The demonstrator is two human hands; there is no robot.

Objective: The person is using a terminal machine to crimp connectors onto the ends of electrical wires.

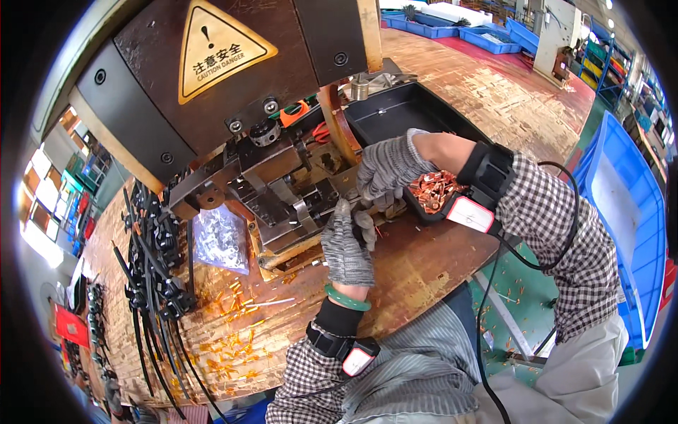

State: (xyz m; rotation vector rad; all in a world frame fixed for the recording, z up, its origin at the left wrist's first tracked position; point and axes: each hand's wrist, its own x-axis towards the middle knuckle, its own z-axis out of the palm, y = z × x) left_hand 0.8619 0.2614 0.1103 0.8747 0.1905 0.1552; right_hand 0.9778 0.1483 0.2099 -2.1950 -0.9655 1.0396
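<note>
Tooling [274,205], just beside gloved fingers [342,218], copper-coloured pieces [432,189] rightward

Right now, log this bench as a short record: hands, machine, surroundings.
Machine: dark metal press, pale yellow triangular sign
Left: grey knit-gloved left hand at its front, grip unclear
Right: grey knit-gloved right hand alongside, grip unclear
Left of press: clear plastic bag; long black cables
Near right hand: copper-coloured metal pieces
Surface: worn brown wooden table
</note>
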